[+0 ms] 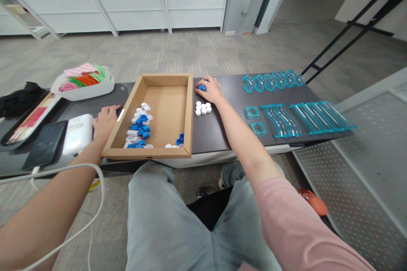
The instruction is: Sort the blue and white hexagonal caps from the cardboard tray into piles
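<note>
My right hand [211, 87] rests on the dark table just right of the cardboard box, its fingers curled around a few small blue plastic pieces [202, 87]. Closer to me lies a tight group of white hexagonal pieces [203, 108]. My left hand [106, 119] lies against the left outer side of the open cardboard box [190, 114], fingers stretched out and holding nothing. Inside the box, mixed white and blue pieces [143, 129] are heaped along the left wall, with a smaller lot of blue pieces [180, 139] in the near right corner.
Rows of clear teal straight tubes [322, 117], wavy tubes [281, 120], curved pieces [273, 81] and two square pieces [252, 112] lie at right. At left are a white basket [85, 91], a white case [77, 134], a phone [45, 144] and a cable [101, 190].
</note>
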Available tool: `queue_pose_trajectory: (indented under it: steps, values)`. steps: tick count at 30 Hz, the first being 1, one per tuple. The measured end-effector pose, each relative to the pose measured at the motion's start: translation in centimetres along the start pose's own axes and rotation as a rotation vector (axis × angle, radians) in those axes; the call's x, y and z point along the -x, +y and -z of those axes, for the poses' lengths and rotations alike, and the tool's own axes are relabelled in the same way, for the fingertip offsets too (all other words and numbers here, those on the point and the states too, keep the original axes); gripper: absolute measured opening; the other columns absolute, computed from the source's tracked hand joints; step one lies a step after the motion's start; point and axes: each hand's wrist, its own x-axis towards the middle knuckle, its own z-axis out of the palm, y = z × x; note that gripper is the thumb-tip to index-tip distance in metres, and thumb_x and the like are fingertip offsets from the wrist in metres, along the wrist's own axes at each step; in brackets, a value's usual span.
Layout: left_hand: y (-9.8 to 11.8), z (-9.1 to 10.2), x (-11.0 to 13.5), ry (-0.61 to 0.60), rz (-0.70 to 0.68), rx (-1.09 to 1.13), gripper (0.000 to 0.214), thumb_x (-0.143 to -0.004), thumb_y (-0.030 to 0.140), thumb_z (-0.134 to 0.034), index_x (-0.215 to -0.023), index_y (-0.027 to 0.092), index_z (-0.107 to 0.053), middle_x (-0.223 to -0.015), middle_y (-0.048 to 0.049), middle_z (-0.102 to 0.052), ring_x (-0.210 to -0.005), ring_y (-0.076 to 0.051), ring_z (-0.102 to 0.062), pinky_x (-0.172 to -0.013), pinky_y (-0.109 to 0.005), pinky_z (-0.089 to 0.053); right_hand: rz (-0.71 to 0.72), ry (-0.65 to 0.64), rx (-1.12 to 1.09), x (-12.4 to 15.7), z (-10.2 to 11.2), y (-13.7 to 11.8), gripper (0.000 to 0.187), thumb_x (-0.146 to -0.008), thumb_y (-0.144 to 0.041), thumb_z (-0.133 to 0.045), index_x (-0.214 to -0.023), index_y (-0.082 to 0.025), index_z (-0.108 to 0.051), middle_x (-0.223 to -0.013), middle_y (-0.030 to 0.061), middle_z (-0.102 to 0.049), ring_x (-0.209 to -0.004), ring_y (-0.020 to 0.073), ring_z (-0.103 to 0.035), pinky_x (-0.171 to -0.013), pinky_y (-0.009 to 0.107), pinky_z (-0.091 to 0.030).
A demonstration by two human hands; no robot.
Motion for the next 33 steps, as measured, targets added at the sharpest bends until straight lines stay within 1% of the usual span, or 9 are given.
queue_pose_trajectory:
  steps: [5, 9, 11, 16, 19, 22, 25, 28, 33]
  values:
    - [0.0, 0.0, 0.0, -0.003, 0.004, 0.003, 0.065, -0.121, 0.036, -0.036, -0.181, 0.013, -0.046, -0.180, -0.0295, -0.046, -0.170, -0.044, -0.047, -0.141, -0.069, -0.037, -0.082, 0.111, -0.134, -0.7, 0.1, 0.7, 0.039, -0.119, -0.053, -0.062, -0.141, -0.034, -0.088, -0.159, 0.0114, -0.075, -0.157, 0.0406, -0.060, -0.131, 0.065, -0.048]
    - [-0.1, 0.1, 0.0, -0.004, -0.001, 0.007, 0.065, -0.120, 0.034, -0.041, -0.181, 0.014, -0.046, -0.180, -0.0299, -0.046, -0.170, -0.044, -0.047, -0.141, -0.068, -0.037, -0.121, 0.184, -0.195, -1.4, 0.6, 2.0, 0.055, -0.125, -0.058, -0.042, -0.145, -0.030, -0.085, -0.154, 0.0125, -0.078, -0.152, 0.0337, -0.066, -0.131, 0.056, -0.052]
    - [-0.1, 0.1, 0.0, -0.005, -0.005, 0.011, 0.065, -0.119, 0.034, -0.042, -0.181, 0.014, -0.047, -0.180, -0.0307, -0.046, -0.169, -0.045, -0.047, -0.140, -0.068, -0.038, -0.130, 0.206, -0.191, -1.6, 1.1, 2.6, 0.060, -0.126, -0.058, -0.034, -0.145, -0.029, -0.084, -0.153, 0.0130, -0.079, -0.151, 0.0316, -0.068, -0.130, 0.052, -0.053]
    - [-0.1, -0.1, 0.0, 0.010, 0.000, 0.010, 0.065, -0.120, 0.036, -0.037, -0.180, 0.014, -0.048, -0.179, -0.0312, -0.047, -0.167, -0.045, -0.049, -0.139, -0.068, -0.038, -0.181, 0.257, -0.162, -1.8, 2.3, 3.5, 0.066, -0.127, -0.051, -0.024, -0.148, -0.026, -0.081, -0.158, 0.0159, -0.079, -0.153, 0.0326, -0.068, -0.129, 0.053, -0.054]
    - [-0.1, -0.1, 0.0, 0.018, -0.003, 0.007, 0.064, -0.121, 0.037, -0.038, -0.180, 0.016, -0.048, -0.178, -0.0303, -0.048, -0.167, -0.045, -0.050, -0.139, -0.068, -0.039, -0.187, 0.262, -0.179, -1.8, 2.5, 3.7, 0.063, -0.126, -0.045, -0.025, -0.148, -0.025, -0.081, -0.157, 0.0154, -0.080, -0.152, 0.0314, -0.069, -0.129, 0.052, -0.055]
    - [-0.1, -0.1, 0.0, 0.020, -0.008, 0.003, 0.063, -0.121, 0.035, -0.038, -0.179, 0.014, -0.049, -0.178, -0.0316, -0.049, -0.167, -0.046, -0.051, -0.138, -0.069, -0.040, -0.178, 0.208, -0.157, -1.5, 2.3, 3.4, 0.054, -0.124, -0.039, -0.035, -0.146, -0.024, -0.082, -0.155, 0.0155, -0.080, -0.149, 0.0318, -0.070, -0.129, 0.052, -0.054]
    - [-0.1, 0.0, 0.1, 0.022, -0.015, 0.002, 0.063, -0.120, 0.034, -0.041, -0.179, 0.013, -0.050, -0.178, -0.0325, -0.050, -0.167, -0.046, -0.051, -0.137, -0.072, -0.042, -0.153, 0.131, -0.081, -0.9, 2.0, 2.7, 0.046, -0.120, -0.035, -0.046, -0.147, -0.024, -0.082, -0.161, 0.0164, -0.076, -0.152, 0.0367, -0.067, -0.132, 0.060, -0.051]
    - [-0.1, 0.1, 0.1, 0.023, -0.017, 0.003, 0.062, -0.121, 0.033, -0.040, -0.178, 0.013, -0.051, -0.178, -0.0325, -0.049, -0.167, -0.046, -0.052, -0.137, -0.072, -0.042, -0.114, 0.062, -0.022, -0.5, 1.8, 1.9, 0.045, -0.120, -0.035, -0.051, -0.153, -0.025, -0.081, -0.169, 0.0162, -0.072, -0.157, 0.0423, -0.061, -0.133, 0.070, -0.046]
    - [0.0, 0.0, 0.1, 0.026, -0.006, 0.004, 0.061, -0.121, 0.033, -0.039, -0.177, 0.012, -0.052, -0.177, -0.0331, -0.050, -0.166, -0.046, -0.052, -0.137, -0.073, -0.042, -0.080, -0.003, 0.013, -0.2, 1.8, 1.4, 0.049, -0.120, -0.035, -0.049, -0.158, -0.030, -0.081, -0.169, 0.0128, -0.073, -0.158, 0.0440, -0.056, -0.133, 0.073, -0.044]
